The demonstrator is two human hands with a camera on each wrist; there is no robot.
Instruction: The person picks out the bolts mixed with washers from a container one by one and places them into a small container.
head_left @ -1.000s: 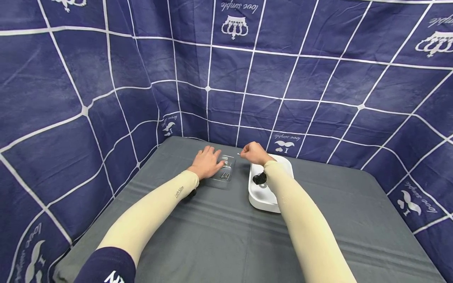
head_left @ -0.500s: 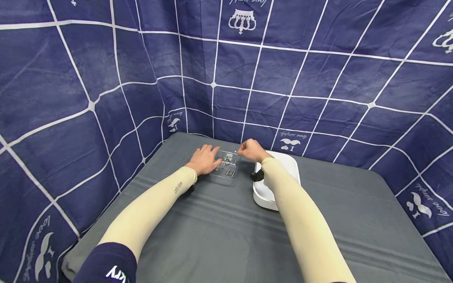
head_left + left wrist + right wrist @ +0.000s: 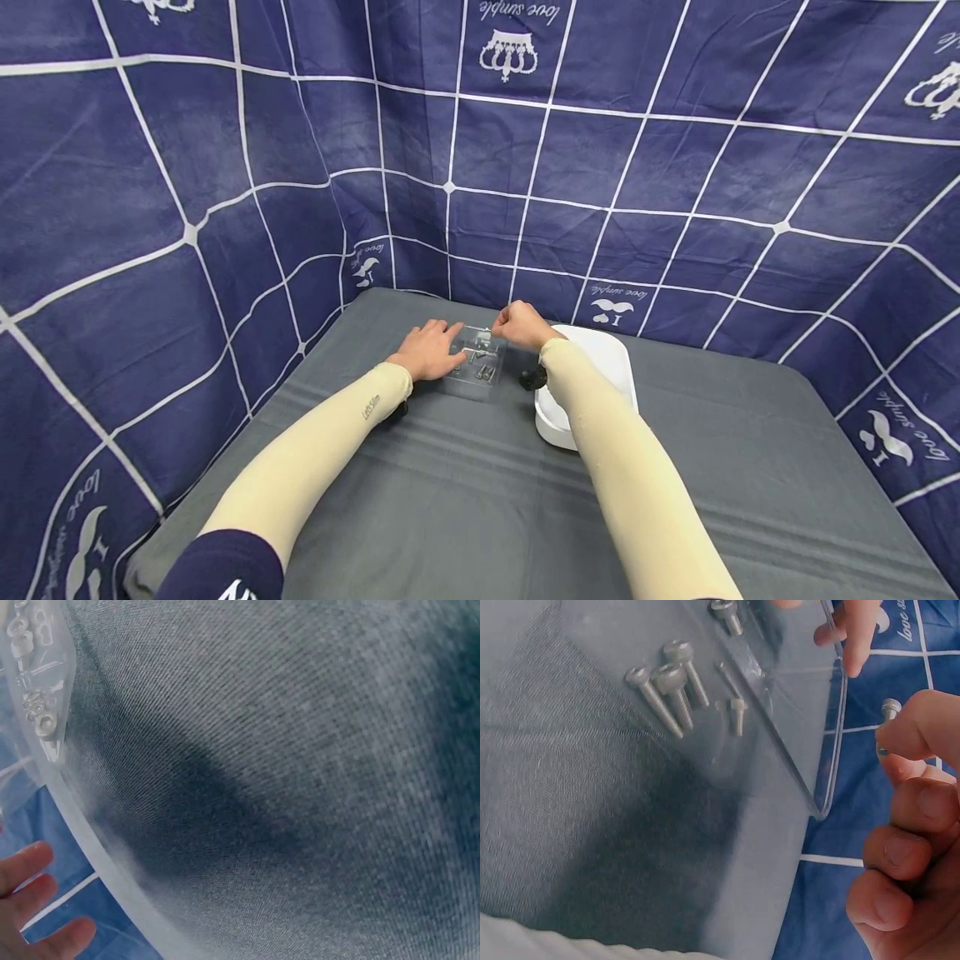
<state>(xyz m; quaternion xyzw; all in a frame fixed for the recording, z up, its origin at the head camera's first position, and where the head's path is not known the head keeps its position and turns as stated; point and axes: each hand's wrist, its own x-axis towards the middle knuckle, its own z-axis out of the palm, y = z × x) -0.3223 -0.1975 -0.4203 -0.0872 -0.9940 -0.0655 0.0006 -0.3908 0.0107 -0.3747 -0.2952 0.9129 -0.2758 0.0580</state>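
In the head view, a shallow clear plastic tray (image 3: 468, 385) lies on the grey cloth, divided by a ridge. Several metal socket-head screws (image 3: 673, 684) of different sizes lie in it. My left hand (image 3: 426, 350) is at the tray's left side, fingers spread, the thumb reaching over its edge. My right hand (image 3: 521, 325) is over the tray's far right corner. Between its thumb and index finger it pinches a small screw (image 3: 890, 709), head up in the right wrist view; the other fingers are curled in. The fingertips cover part of the shank.
A white rounded container (image 3: 557, 435) stands just right of the tray, partly under the right forearm. Blue curtain (image 3: 570, 150) with white lines hangs close behind the grey-covered table (image 3: 420, 500) and along both sides.
My right hand, with the screw pinched, has moved left from beside the white container to over the clear tray. The left hand stays at the tray's left side, its thumb shifting slightly.
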